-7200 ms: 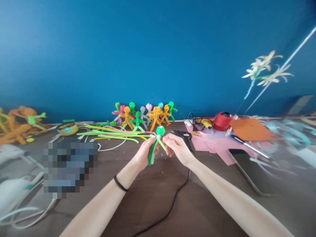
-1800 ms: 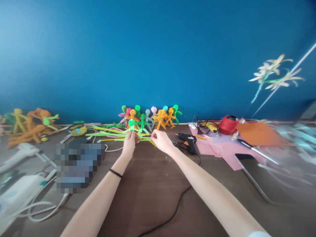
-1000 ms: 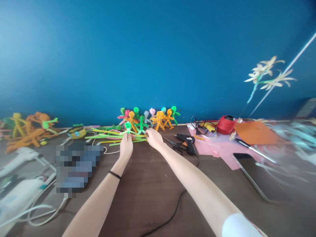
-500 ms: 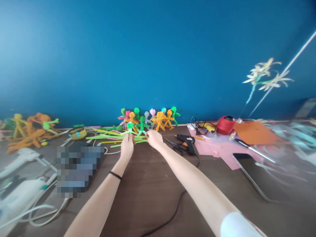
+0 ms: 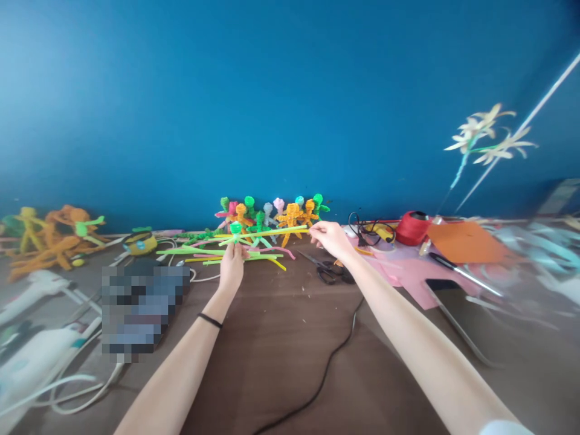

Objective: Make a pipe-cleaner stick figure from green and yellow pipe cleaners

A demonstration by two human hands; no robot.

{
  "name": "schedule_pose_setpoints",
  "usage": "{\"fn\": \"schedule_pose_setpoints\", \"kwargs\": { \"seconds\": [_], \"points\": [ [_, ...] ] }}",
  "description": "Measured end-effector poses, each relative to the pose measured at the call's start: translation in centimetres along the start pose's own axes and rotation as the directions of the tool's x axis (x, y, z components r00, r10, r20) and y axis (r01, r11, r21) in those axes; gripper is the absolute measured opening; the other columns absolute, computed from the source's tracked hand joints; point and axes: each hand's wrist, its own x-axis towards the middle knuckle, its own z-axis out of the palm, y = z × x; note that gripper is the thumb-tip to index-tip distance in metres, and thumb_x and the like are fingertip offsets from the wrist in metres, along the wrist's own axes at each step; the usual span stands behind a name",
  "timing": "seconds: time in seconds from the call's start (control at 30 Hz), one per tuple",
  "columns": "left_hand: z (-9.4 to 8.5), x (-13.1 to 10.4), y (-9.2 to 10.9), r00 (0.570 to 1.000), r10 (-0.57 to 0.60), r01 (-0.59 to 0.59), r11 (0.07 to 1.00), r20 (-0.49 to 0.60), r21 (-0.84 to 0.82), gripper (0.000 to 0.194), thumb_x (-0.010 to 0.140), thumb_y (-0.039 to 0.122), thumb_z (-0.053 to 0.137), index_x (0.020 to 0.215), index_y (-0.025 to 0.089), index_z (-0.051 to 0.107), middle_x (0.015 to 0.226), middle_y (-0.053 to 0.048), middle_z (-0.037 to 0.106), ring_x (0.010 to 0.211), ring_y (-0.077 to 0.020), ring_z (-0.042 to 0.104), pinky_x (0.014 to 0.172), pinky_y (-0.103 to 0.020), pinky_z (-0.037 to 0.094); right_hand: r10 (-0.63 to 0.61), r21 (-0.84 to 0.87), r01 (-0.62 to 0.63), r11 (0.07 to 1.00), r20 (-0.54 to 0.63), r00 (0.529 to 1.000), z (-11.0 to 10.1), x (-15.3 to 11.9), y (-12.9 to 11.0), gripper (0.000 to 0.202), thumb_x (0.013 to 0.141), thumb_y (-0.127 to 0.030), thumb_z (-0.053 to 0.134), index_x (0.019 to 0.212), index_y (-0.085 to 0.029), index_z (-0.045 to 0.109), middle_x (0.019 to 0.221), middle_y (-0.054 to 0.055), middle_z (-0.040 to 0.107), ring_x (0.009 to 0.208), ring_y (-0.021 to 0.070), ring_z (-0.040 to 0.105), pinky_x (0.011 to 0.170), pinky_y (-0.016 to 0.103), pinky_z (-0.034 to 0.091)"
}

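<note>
pipe cleaners [image 5: 290,231] raised over the pile

the right hand [image 5: 333,240] pinches the yellow-green ends, the lengths stretching across toward the left hand [image 5: 232,263], which grips a green-headed figure [image 5: 235,228]. they sit apart from most of the loose pile [image 5: 267,256]. standing figures [image 5: 290,216] crowd close behind, by the table's back edge at the blue wall [image 5: 290,109]; scissors [image 5: 327,272] and a black cord [image 5: 327,370] lie nearer the person.

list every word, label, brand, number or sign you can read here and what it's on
No text can be read anywhere.
Small yellow thing at the left: pale patch, too small to read.
White object at the lower left: faint mark, too blurred to read.
Dark device at the left: pixelated, so nothing on it can be made out.
</note>
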Motion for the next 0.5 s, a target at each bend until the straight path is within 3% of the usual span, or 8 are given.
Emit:
{"fn": "schedule_pose_setpoints", "kwargs": {
  "seconds": [0.13,0.3,0.5],
  "points": [
    [0.0,0.1,0.2,0.999,-0.039,0.037,0.996,-0.018,-0.083,0.023,0.078,0.041,0.045,0.068,0.021,0.046,0.059,0.001,0.058,0.063,-0.0149,0.057,0.059,-0.025,0.042,0.074,0.156,-0.063,0.986,-0.065,0.995,-0.9,-0.1,0.2,0.017,0.074,-0.026,0.053,0.063,-0.014,0.059,0.052,-0.001,0.059,0.039,0.0062,0.049,0.039,0.016,0.034],
    [0.0,-0.4,1.5,0.998,-0.033,0.022,0.978,-0.052,-0.206,0.023,0.081,0.039,0.042,0.068,0.021,0.045,0.060,0.003,0.053,0.052,-0.0114,0.055,0.049,-0.022,0.041,0.147,0.262,-0.118,0.958,-0.093,0.985,-0.2,-0.2,0.0,0.022,0.077,-0.028,0.052,0.060,-0.014,0.056,0.047,-0.002,0.054,0.036,0.0048,0.046,0.038,0.016,0.033],
    [0.2,-0.5,2.4,0.997,-0.069,0.050,0.920,-0.033,-0.390,0.020,0.080,0.037,0.047,0.069,0.019,0.048,0.060,0.002,0.056,0.051,-0.0105,0.057,0.052,-0.023,0.046,0.283,0.572,-0.102,0.814,-0.237,0.929,0.3,0.2,-0.6,0.020,0.077,-0.028,0.053,0.063,-0.014,0.054,0.047,-0.003,0.052,0.036,0.0046,0.043,0.037,0.017,0.030]
  ]
}}
